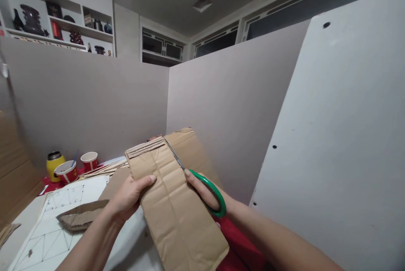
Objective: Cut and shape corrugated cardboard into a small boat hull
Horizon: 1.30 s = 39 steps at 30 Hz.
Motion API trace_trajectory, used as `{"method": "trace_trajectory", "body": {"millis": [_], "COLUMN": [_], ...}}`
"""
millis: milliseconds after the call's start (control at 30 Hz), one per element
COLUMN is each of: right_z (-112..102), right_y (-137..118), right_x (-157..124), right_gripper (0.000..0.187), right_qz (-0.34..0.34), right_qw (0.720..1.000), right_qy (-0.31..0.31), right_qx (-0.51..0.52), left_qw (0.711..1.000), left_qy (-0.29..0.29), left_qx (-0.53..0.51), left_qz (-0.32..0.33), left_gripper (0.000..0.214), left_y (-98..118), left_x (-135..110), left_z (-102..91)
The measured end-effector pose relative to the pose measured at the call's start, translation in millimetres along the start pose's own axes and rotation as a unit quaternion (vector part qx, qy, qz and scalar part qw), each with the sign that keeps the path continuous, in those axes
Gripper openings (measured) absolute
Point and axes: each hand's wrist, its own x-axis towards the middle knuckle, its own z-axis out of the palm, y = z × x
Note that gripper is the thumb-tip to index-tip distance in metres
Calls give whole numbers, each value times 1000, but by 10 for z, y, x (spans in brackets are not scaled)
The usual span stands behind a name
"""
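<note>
A creased brown sheet of cardboard [177, 207] is held up in front of me, tilted. My left hand [129, 195] grips its left edge, thumb on top and fingers hidden beneath. My right hand [202, 189] is closed around the green-handled scissors [218, 203], whose metal blades lie along the upper part of the cardboard. Near the blade tips, a strip with exposed corrugation [145, 146] runs along the sheet's top left end. To the right of the blades, another stretch of cardboard [183, 138] extends behind my right hand.
On the table's left stand a yellow bottle [54, 165] and two red-and-white paper cups [67, 173]. White paper [44, 237] with line drawings lies closer, with a curved cardboard piece [82, 216] on it. Grey partitions [221, 102] rise behind and to the right.
</note>
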Motion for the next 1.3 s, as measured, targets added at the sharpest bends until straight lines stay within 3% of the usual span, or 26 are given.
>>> {"method": "trace_trajectory", "body": {"millis": [200, 467, 633, 767, 1000, 1167, 1300], "right_z": [15, 7, 127, 278, 538, 399, 86], "right_y": [-22, -46, -16, 86, 126, 103, 205], "right_x": [-12, 93, 194, 323, 545, 664, 643], "right_gripper": [61, 64, 67, 62, 63, 58, 49], "right_qz": [17, 42, 92, 82, 38, 32, 62], "right_qw": [1000, 998, 992, 991, 995, 997, 997], "right_qy": [13, -16, -47, -67, -85, -32, 24], "right_qx": [-9, 46, 72, 83, 47, 60, 42], "left_qw": [1000, 999, 996, 987, 964, 962, 942], "left_qy": [9, -36, 18, 70, 177, 227, 290], "left_qx": [9, -1, -20, -42, -52, 27, 160], "left_qz": [-19, -15, -80, -137, -193, -145, -49], "left_gripper": [59, 42, 53, 56, 41, 35, 39], "left_y": [51, 28, 136, 280, 412, 443, 452], "left_x": [-1, -43, -159, -274, -504, -612, -534], "left_z": [-47, -28, -146, -298, -519, -749, -1211]}}
